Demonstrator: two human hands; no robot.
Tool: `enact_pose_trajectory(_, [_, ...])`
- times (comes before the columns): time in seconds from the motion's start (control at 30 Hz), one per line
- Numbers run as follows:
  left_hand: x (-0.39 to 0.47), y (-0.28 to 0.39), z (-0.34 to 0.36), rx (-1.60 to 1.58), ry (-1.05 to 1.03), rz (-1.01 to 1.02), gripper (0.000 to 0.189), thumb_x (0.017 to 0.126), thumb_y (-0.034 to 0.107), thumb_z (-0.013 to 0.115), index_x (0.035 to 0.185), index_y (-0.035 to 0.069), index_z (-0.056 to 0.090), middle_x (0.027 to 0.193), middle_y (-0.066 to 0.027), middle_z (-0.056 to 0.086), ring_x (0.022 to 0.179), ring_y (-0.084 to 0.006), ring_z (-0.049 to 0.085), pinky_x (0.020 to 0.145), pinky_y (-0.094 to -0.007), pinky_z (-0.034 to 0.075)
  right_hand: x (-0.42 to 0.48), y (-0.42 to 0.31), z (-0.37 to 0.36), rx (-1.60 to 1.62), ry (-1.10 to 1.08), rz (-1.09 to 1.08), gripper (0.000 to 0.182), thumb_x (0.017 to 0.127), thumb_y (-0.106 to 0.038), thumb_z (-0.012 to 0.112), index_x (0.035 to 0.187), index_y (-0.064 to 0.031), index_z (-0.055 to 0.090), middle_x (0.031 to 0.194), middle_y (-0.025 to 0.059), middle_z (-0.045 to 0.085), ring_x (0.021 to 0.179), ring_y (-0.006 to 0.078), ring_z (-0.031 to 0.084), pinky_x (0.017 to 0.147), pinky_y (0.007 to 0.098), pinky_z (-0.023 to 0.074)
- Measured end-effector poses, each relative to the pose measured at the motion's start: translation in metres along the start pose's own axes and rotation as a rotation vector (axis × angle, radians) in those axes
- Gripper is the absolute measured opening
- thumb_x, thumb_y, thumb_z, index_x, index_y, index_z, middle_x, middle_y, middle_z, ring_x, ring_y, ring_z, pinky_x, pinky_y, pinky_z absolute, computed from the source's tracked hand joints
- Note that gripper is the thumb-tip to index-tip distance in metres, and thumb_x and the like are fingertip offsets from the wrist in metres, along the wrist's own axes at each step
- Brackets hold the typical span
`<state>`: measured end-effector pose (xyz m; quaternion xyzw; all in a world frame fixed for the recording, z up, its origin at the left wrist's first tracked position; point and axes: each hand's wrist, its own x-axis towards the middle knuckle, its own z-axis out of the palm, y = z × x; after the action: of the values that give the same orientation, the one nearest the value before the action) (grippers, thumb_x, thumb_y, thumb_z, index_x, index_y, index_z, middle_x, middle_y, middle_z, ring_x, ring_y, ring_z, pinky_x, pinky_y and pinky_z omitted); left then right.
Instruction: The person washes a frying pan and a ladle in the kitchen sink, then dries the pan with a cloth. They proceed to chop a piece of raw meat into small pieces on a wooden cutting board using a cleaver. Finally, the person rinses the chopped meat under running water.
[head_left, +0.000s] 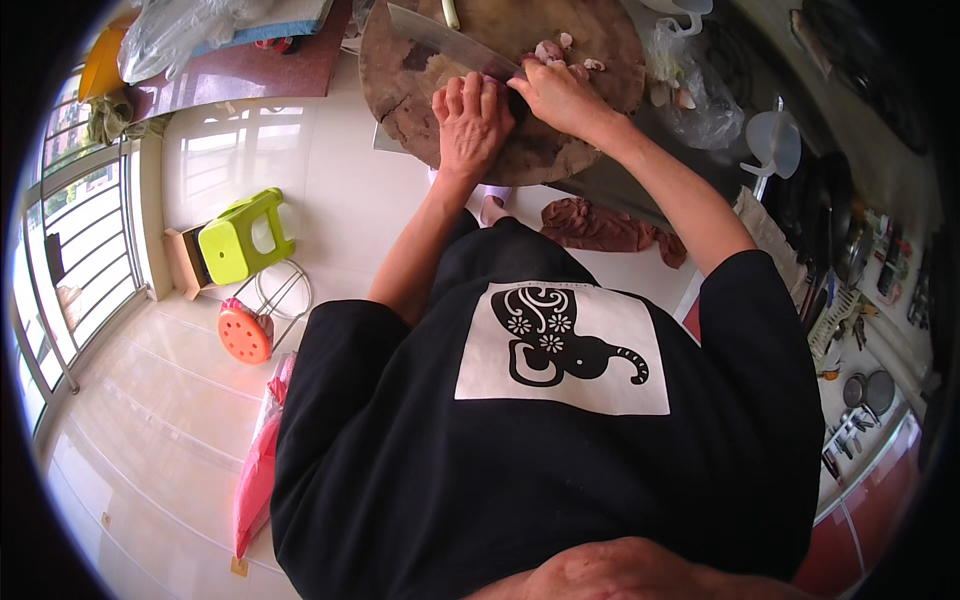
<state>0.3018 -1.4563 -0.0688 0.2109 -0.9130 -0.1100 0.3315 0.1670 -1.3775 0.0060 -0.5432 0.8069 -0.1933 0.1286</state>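
Note:
A round wooden chopping board with a cracked, stained surface lies before me at the top of the view. My right hand grips a wide-bladed kitchen knife, its blade reaching up and left across the wood. The handle is hidden in my fist. Curled beside the blade, my left hand presses on a pinkish piece, apparently meat, mostly covered by my fingers. Several cut pieces of meat lie just beyond my right hand. A pale green stalk rests at the board's far edge.
Right of the board are a clear plastic bag and a translucent plastic scoop. A brown cloth hangs or lies below the counter. On the left floor stand a green plastic stool and an orange-topped stool.

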Motion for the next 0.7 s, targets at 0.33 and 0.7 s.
enact_pose_trajectory(0.33, [-0.005,-0.001,-0.009,-0.104,-0.041,-0.073,0.051,0.072,0.021,0.071,0.117,0.010,0.049,0.121,-0.0116,0.045,0.119,-0.0337,0.041,0.099,-0.0496,0.030,-0.072,0.010,-0.031,0.009,-0.090,0.150,0.024,0.093,-0.021,0.056,0.088,0.0022,0.052,0.063,0.0237,0.059,0.064,0.0441,0.060,0.053,0.0496,0.0457])
enact_pose_trajectory(0.7, [-0.007,0.000,-0.007,-0.112,-0.031,-0.045,0.045,0.072,0.021,0.070,0.112,0.007,0.054,0.119,-0.0103,0.048,0.115,-0.0307,0.043,0.099,-0.0464,0.032,-0.101,-0.004,-0.067,-0.097,-0.070,0.099,0.023,0.093,-0.023,0.057,0.085,-0.0026,0.050,0.060,0.0201,0.060,0.059,0.0381,0.063,0.049,0.0455,0.0493])
